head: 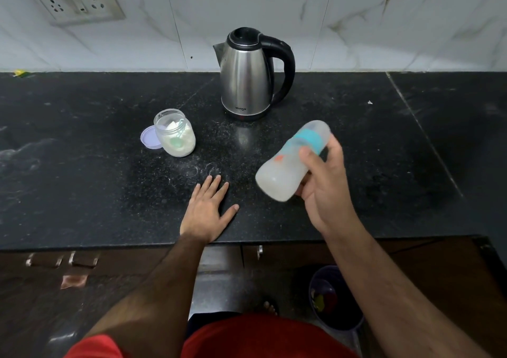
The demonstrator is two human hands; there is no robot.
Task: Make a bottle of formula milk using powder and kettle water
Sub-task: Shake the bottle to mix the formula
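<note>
My right hand [325,185] grips a baby bottle [285,168] with a teal collar and clear cap. The bottle is tilted, base toward me, held above the black counter [82,193], and holds cloudy white liquid; it looks motion-blurred. My left hand [208,209] lies flat on the counter near its front edge, fingers spread, holding nothing. A steel kettle [247,77] with a black handle stands at the back, lid shut. Left of it sits an open glass jar [175,134] of white powder with a green scoop inside, its lilac lid [148,138] lying beside it.
White powder dust is scattered on the counter between the jar and my left hand. A wall socket [74,1] sits on the tiled wall at upper left. Below the counter edge are cabinet doors and a dark bucket [334,300] on the floor.
</note>
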